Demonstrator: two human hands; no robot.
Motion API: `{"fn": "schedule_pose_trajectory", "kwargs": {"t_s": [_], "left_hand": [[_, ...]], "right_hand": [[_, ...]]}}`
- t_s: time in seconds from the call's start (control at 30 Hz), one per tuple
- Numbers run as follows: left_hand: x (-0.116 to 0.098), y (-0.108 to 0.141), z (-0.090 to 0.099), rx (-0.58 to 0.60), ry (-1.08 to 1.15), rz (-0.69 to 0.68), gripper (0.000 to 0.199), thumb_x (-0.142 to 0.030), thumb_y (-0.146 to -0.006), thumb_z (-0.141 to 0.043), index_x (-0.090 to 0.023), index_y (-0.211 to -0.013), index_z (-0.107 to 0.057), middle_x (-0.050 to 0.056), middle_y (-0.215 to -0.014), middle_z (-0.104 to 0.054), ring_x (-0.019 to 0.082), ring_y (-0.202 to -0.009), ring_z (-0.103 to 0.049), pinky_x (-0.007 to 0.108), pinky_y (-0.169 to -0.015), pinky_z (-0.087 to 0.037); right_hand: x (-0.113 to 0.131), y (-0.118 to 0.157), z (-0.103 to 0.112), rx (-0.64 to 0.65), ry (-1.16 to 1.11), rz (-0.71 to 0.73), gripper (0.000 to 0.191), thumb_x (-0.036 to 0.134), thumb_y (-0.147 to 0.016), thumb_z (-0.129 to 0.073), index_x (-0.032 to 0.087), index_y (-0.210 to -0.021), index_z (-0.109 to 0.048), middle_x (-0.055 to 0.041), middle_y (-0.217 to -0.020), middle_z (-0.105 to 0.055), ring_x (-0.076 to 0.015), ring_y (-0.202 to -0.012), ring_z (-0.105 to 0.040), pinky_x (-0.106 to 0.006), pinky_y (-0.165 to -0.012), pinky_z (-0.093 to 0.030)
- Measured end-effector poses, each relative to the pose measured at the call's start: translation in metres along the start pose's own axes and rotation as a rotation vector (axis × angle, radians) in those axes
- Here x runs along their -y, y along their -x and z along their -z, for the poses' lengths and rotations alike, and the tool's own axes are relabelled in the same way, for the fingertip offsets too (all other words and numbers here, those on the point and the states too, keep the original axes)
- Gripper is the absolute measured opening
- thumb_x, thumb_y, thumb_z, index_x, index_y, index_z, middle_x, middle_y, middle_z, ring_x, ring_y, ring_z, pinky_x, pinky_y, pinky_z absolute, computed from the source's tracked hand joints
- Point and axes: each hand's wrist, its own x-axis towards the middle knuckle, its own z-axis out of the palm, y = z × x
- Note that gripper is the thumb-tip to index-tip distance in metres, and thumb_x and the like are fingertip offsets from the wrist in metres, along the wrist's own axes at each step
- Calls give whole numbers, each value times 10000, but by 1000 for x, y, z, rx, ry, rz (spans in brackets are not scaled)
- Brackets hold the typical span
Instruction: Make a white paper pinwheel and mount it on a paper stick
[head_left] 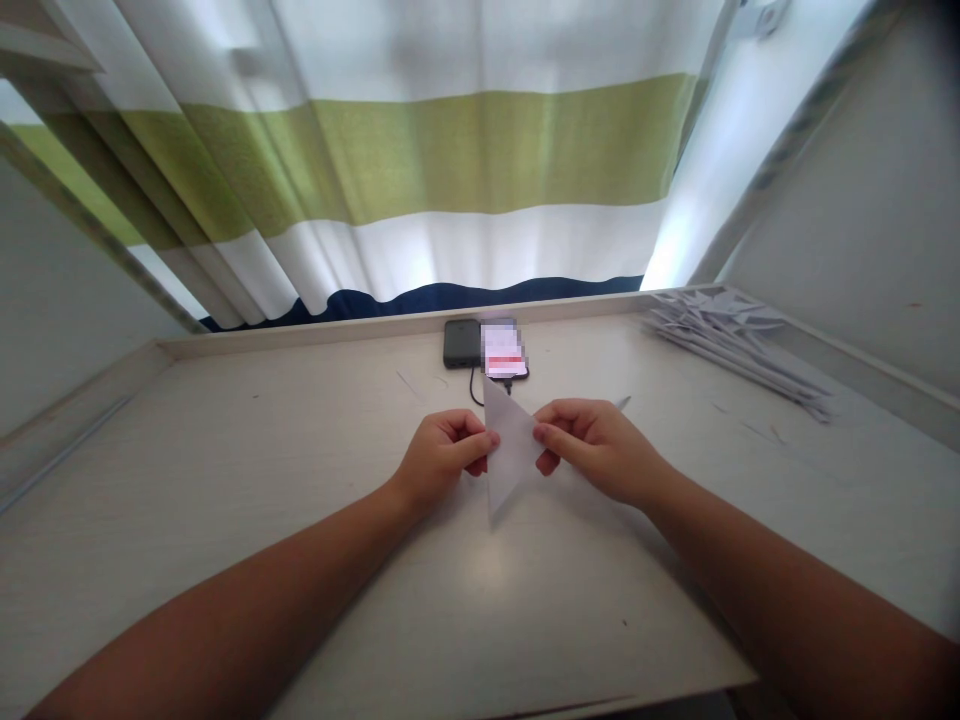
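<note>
A small white sheet of paper [510,455], triangular in outline, is held up between my two hands above the desk. My left hand [446,452] pinches its left edge between thumb and fingers. At the right corner of the triangle, my right hand [589,445] grips the paper the same way. The fingertips behind the paper are partly hidden. Just beyond the paper's top tip lies a phone [505,348] with a lit, blurred screen, and a dark power bank [461,344] sits against its left side.
A black cable [473,388] runs from near the power bank toward the phone. A pile of folded white paper [731,335] lies at the back right of the pale desk [315,420]. Thin paper scraps are scattered about. A striped curtain [480,150] hangs behind the desk's raised back edge.
</note>
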Motion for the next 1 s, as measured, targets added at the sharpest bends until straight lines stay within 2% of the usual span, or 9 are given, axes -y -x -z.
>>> {"fn": "schedule_pose_trajectory", "kwargs": {"t_s": [0.07,0.17,0.3,0.43,0.63,0.73,0.87,1.0], "left_hand": [[1,0,1,-6,13,-9,234,-237,-721,-697,-142,-598,-522,-43,-476,-553,62,-434,-471,185,-457,-342],[1,1,0,-10,36,-32,231,-278,-748,-672,-143,-614,-539,-37,-503,-554,69,-460,-483,189,-468,-359],[-1,2,-2,-73,29,-68,164,-303,-730,-684,-158,-768,-617,-27,-622,-598,89,-527,-522,203,-494,-405],[-1,0,-3,-124,0,-59,173,-283,-692,-706,-157,-670,-589,-36,-583,-572,76,-501,-484,199,-492,-381],[-2,1,0,-67,33,-91,185,-235,-682,-705,-156,-632,-545,-53,-512,-527,66,-485,-449,184,-484,-351],[-5,4,-1,-14,22,-109,152,-244,-701,-692,-146,-669,-579,-41,-533,-553,69,-490,-476,185,-484,-375],[-5,4,-4,-53,0,-56,177,-284,-712,-704,-137,-761,-619,-22,-553,-596,93,-491,-535,205,-484,-426],[-1,0,-5,-59,143,47,220,-298,-704,-724,-145,-844,-651,-5,-606,-641,115,-523,-584,225,-497,-462]], "right_hand": [[0,0,0,7,-70,4,242,342,-834,-585,153,-965,-659,-47,-730,-713,-154,-645,-664,-285,-641,-522],[-1,-1,-1,-10,-83,-3,263,311,-838,-582,144,-1020,-672,-51,-724,-719,-155,-647,-674,-292,-657,-540],[0,0,-1,-49,-73,-26,296,302,-846,-575,141,-1073,-676,-48,-672,-718,-153,-617,-671,-274,-609,-537],[0,0,-1,-46,-54,-33,302,308,-844,-579,144,-1078,-679,-46,-661,-719,-155,-605,-669,-280,-609,-537],[-2,0,-2,-27,-60,-17,290,299,-841,-584,152,-1069,-685,-42,-668,-721,-160,-631,-682,-299,-665,-544],[0,1,-1,-56,-60,-26,294,294,-845,-579,144,-1077,-681,-44,-649,-717,-149,-597,-667,-272,-603,-528],[2,2,-2,-103,-63,-28,325,303,-833,-587,143,-1105,-668,-43,-632,-707,-108,-468,-582,-220,-441,-433],[0,4,-3,-154,-27,58,310,278,-839,-561,161,-1104,-672,-23,-616,-677,-95,-461,-543,-210,-415,-389]]}}
